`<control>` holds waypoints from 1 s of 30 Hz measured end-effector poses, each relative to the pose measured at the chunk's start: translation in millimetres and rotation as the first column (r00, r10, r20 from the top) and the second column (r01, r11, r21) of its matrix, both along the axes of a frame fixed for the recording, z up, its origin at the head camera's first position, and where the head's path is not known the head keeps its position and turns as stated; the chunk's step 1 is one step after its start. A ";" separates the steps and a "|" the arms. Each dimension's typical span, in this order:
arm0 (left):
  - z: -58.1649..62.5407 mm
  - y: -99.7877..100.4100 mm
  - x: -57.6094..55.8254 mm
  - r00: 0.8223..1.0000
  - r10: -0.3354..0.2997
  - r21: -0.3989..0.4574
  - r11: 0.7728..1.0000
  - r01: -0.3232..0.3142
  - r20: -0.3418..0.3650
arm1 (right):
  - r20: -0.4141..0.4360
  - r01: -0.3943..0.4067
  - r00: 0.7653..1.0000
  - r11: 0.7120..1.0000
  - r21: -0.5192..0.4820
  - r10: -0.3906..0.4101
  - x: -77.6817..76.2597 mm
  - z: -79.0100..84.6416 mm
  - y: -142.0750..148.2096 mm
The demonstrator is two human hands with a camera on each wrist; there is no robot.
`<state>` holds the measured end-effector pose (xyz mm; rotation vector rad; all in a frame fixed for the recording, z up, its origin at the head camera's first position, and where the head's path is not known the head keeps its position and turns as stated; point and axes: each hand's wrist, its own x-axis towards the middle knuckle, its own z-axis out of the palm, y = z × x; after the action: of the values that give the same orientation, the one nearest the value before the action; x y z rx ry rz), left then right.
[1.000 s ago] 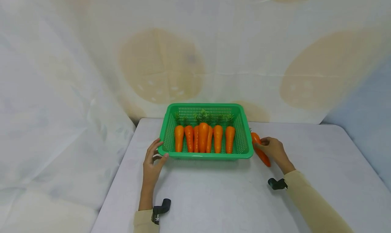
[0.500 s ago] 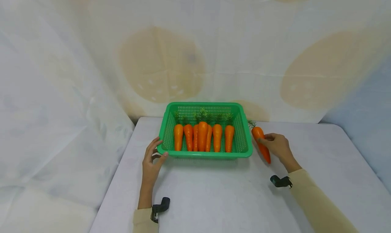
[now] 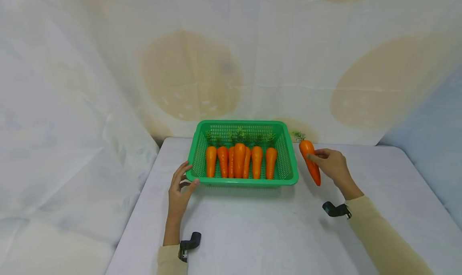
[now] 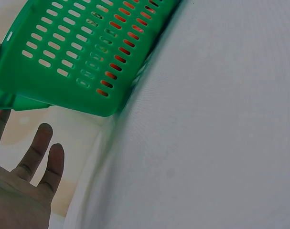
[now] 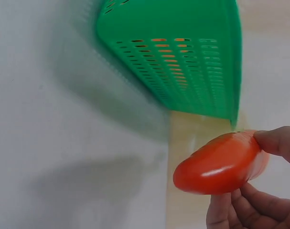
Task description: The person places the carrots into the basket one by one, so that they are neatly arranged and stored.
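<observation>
A green plastic basket [image 3: 249,182] stands on the table, with several orange carrots [image 3: 256,162] lying side by side inside, leafy tops toward the back. At its near left corner, my left hand [image 3: 178,199] holds the rim between thumb and forefinger; in the left wrist view the other fingers [image 4: 37,148] stick out free below the rim. To the right of the basket, my right hand [image 3: 335,168] pinches another carrot [image 3: 315,173] between thumb and fingers. This carrot [image 5: 214,164] hangs above the table, tip toward me and green top toward the back.
A pale cloth covers the table [image 3: 249,231]. Behind it hangs a light curtain [image 3: 274,58] with large tan patches, close to the basket's back edge. More curtain [image 3: 72,146] borders the left side. Each wrist wears a black camera mount [image 3: 335,209].
My right hand has lifted the carrot off the table, raising it away from me and bringing it more upright. The left hand and the basket have stayed in place.
</observation>
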<state>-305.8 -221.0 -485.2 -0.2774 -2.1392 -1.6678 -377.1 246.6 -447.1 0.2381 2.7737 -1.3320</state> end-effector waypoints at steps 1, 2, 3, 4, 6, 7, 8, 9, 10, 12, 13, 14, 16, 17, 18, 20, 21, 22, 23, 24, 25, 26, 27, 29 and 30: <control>0.1 0.1 0.0 1.000 0.001 -0.002 1.000 -0.001 0.001 | 0.002 0.004 1.000 1.000 -0.006 -0.004 -0.3 2.5 -1.1; 0.6 0.2 0.2 1.000 0.001 -0.001 1.000 -0.001 0.002 | 0.003 0.007 1.000 1.000 -0.012 -0.007 -0.7 4.6 -2.0; 0.8 0.4 0.4 1.000 0.000 0.001 1.000 0.000 0.003 | 0.003 0.010 1.000 1.000 -0.018 -0.010 -1.3 6.6 -2.9; 0.9 0.6 0.4 1.000 0.001 0.001 1.000 -0.001 0.005 | 0.002 0.011 1.000 1.000 -0.022 -0.011 -1.9 8.4 -3.6; 1.6 1.0 0.8 1.000 0.000 0.002 1.000 0.000 0.008 | -0.002 0.004 1.000 1.000 -0.027 -0.004 -3.1 11.9 -5.5; 1.8 1.0 0.9 1.000 0.002 0.002 1.000 -0.002 0.010 | -0.006 -0.003 1.000 0.999 -0.033 0.003 -3.6 13.7 -6.9; 2.2 1.1 1.1 1.000 0.001 0.003 1.000 -0.001 0.010 | -0.011 -0.010 1.000 0.999 -0.037 0.010 -4.1 15.3 -8.2; 2.2 1.1 1.2 1.000 0.002 0.002 1.000 -0.002 0.011 | -0.015 -0.018 1.000 0.999 -0.045 0.017 -4.7 16.9 -9.8; 2.4 1.0 1.3 1.000 0.003 0.002 1.000 -0.003 0.011 | -0.019 -0.025 1.000 0.998 -0.054 0.024 -5.3 18.5 -11.4; 3.0 1.0 1.7 1.000 0.003 0.003 1.000 -0.003 0.010 | -0.032 -0.028 0.999 0.997 -0.070 0.026 -6.7 21.2 -15.3; 3.1 0.9 1.8 1.000 0.004 0.003 1.000 -0.004 0.012 | -0.038 -0.029 0.999 0.996 -0.080 0.026 -7.3 22.7 -17.5; 2.9 0.8 1.7 1.000 0.005 0.000 1.000 -0.005 0.012 | -0.043 -0.028 0.999 0.996 -0.087 0.024 -8.1 23.8 -19.4; 3.1 0.9 1.7 1.000 0.007 0.000 1.000 -0.007 0.016 | -0.053 -0.026 0.998 0.995 -0.099 0.021 -10.3 25.6 -23.4; 3.2 1.0 1.8 1.000 0.006 0.000 1.000 -0.006 0.017 | -0.057 -0.025 0.998 0.994 -0.102 0.019 -11.2 26.7 -25.7; 3.1 1.2 1.8 1.000 0.006 0.000 1.000 -0.006 0.020 | -0.058 -0.025 0.998 0.994 -0.108 0.019 -12.2 27.5 -27.8; 2.5 1.2 1.7 1.000 0.008 -0.003 1.000 -0.008 0.024 | -0.056 -0.028 0.998 0.993 -0.117 0.022 -13.9 29.2 -32.2; 2.0 1.0 1.7 1.000 0.006 0.000 1.000 -0.006 0.025 | -0.054 -0.028 0.998 0.992 -0.121 0.021 -14.8 29.9 -34.4; 0.9 0.9 1.4 1.000 0.006 0.000 1.000 -0.006 0.024 | -0.053 -0.030 0.998 0.992 -0.126 0.024 -15.2 30.9 -36.8; -0.4 0.7 0.9 1.000 0.005 0.001 1.000 -0.005 0.020 | -0.051 -0.032 0.998 0.991 -0.128 0.025 -15.8 31.7 -39.1; -2.1 0.4 0.2 1.000 0.006 0.001 1.000 -0.006 0.018 | -0.051 -0.035 0.998 0.990 -0.134 0.028 -16.6 32.2 -41.1; -5.3 -0.5 -1.2 1.000 0.008 0.003 1.000 -0.008 0.014 | -0.051 -0.038 0.998 0.990 -0.138 0.032 -17.3 33.0 -43.5; -8.7 -1.4 -2.8 1.000 0.010 0.003 1.000 -0.010 0.011 | -0.052 -0.044 0.998 0.989 -0.143 0.037 -17.9 33.7 -45.7; -12.6 -2.6 -4.5 1.000 0.014 -0.001 1.000 -0.014 0.008 | -0.053 -0.050 0.998 0.988 -0.146 0.042 -18.7 34.3 -48.1; -20.4 -5.3 -8.5 1.000 0.024 -0.005 1.000 -0.024 0.009 | -0.054 -0.061 0.997 0.987 -0.152 0.053 -20.6 35.4 -52.5; -24.0 -6.6 -10.2 0.999 0.030 -0.009 1.000 -0.029 0.011 | -0.056 -0.066 0.997 0.985 -0.159 0.058 -21.4 35.9 -54.9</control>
<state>-316.0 -227.6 -509.3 -0.2382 -2.1486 -1.6482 -398.5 191.7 -411.2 0.1107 2.6705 -1.5563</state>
